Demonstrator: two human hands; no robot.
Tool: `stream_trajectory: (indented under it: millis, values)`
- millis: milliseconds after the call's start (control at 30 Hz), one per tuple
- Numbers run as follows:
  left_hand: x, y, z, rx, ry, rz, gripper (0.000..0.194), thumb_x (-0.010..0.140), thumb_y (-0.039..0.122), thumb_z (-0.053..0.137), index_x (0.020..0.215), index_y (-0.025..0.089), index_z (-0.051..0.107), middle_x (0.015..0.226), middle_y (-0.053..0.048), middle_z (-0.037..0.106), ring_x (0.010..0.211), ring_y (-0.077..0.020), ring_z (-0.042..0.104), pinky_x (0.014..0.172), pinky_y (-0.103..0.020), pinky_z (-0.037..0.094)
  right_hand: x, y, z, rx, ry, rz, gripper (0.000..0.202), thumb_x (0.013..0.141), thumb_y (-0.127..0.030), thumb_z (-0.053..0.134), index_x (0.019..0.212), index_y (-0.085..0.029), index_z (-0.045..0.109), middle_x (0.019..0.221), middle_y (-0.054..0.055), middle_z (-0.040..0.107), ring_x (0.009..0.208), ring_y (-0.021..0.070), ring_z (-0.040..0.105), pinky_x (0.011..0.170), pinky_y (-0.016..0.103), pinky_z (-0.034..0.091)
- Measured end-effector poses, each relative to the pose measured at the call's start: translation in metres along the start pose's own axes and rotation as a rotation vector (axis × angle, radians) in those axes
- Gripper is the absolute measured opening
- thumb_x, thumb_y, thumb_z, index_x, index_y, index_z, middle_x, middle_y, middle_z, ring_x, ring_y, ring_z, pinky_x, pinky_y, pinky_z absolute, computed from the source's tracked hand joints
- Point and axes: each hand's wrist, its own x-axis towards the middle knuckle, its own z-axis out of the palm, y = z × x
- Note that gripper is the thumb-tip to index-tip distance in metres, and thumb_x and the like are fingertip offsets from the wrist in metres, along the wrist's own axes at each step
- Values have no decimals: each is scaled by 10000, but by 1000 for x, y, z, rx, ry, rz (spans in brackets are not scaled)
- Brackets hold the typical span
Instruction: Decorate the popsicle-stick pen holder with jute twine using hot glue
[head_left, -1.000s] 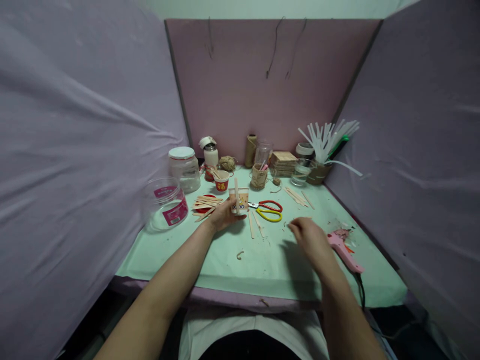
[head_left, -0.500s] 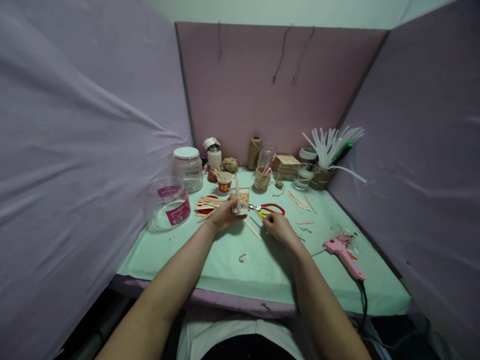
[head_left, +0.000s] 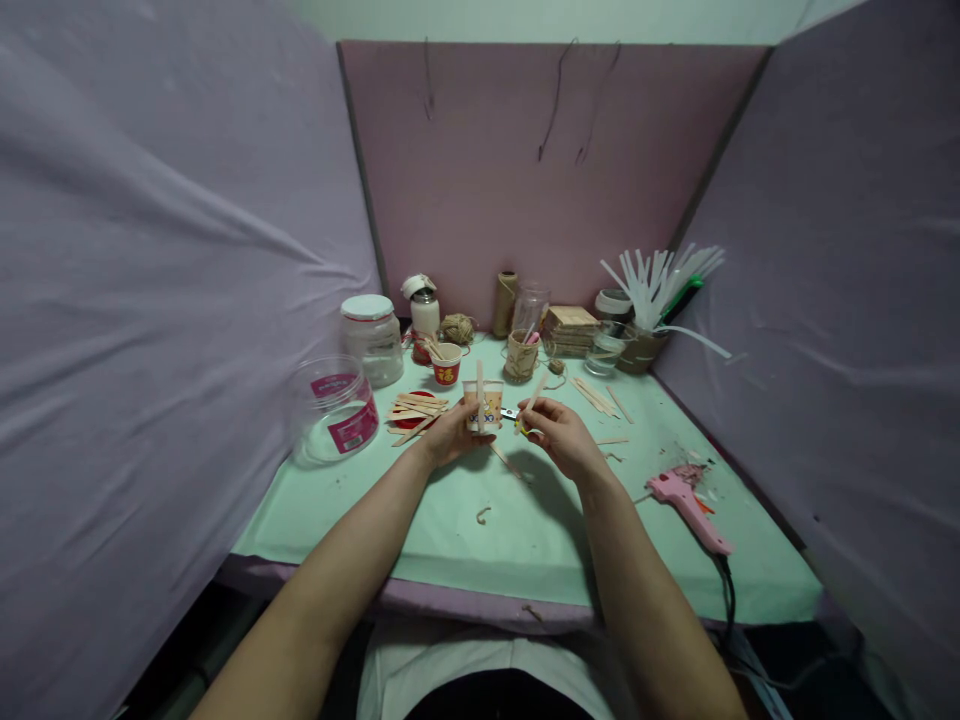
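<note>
My left hand [head_left: 454, 436] is closed around a small patterned paper cup [head_left: 493, 398], held upright over the table. One wooden craft stick [head_left: 480, 385] stands upright against the cup's side, rising above its rim. In my right hand [head_left: 561, 432] a second craft stick [head_left: 537, 388] is pinched, tilted upward, a little to the right of the cup. Scissors [head_left: 509, 413] lie behind, mostly hidden by my right hand. Left of the cup, several loose craft sticks [head_left: 420, 402] rest on a red lid or dish.
A pink glue gun [head_left: 691, 512] lies at the right with its cord running off the front edge. Clear plastic jars [head_left: 373, 345] stand at the left. A red cup [head_left: 446, 372], a twine-wrapped cup [head_left: 521, 360] and a pot of white glue sticks [head_left: 643, 352] line the back.
My right hand has raised its craft stick from low over the table to an upright tilt beside the cup. The cup has shifted slightly right in view.
</note>
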Motion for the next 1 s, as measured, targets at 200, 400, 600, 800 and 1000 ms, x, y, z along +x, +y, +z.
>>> stream_trajectory:
  millis: [200, 400, 600, 800, 1000]
  values:
    - [1, 0, -1, 16, 19, 1, 333, 782, 356, 727, 1047, 175, 637, 968, -81, 693, 844, -197, 658, 723, -319, 543, 9, -1, 1, 4, 49, -19, 423, 610, -548, 775, 770, -171, 672, 709, 9, 629, 627, 110, 545, 544, 222, 404]
    - [1, -1, -1, 22, 3, -7, 345, 792, 367, 718, 1061, 170, 630, 971, -82, 686, 836, -194, 655, 726, -328, 542, 13, -8, 9, 3, 25, -129, 256, 663, -389, 733, 755, -184, 609, 658, -16, 611, 522, 80, 468, 481, 222, 343]
    - [-2, 1, 1, 15, 10, -26, 347, 788, 361, 728, 1054, 166, 622, 932, -84, 688, 815, -198, 663, 714, -324, 539, 15, -14, 11, -30, -30, -230, 292, 698, -314, 691, 904, -222, 506, 731, -32, 668, 503, 74, 460, 474, 213, 336]
    - [0, -1, -1, 17, 15, -39, 353, 791, 370, 721, 1048, 152, 618, 918, -91, 688, 785, -199, 663, 700, -331, 541, 9, -15, 4, -14, -173, -180, 308, 752, -428, 706, 902, -195, 570, 814, 13, 679, 645, 105, 584, 628, 268, 494]
    - [3, -5, -2, 30, -36, -46, 413, 767, 392, 746, 1088, 170, 610, 944, -87, 689, 804, -200, 662, 728, -338, 538, 9, -10, 4, -116, -111, -256, 283, 808, -468, 658, 824, -203, 559, 716, -8, 653, 537, 90, 522, 506, 237, 412]
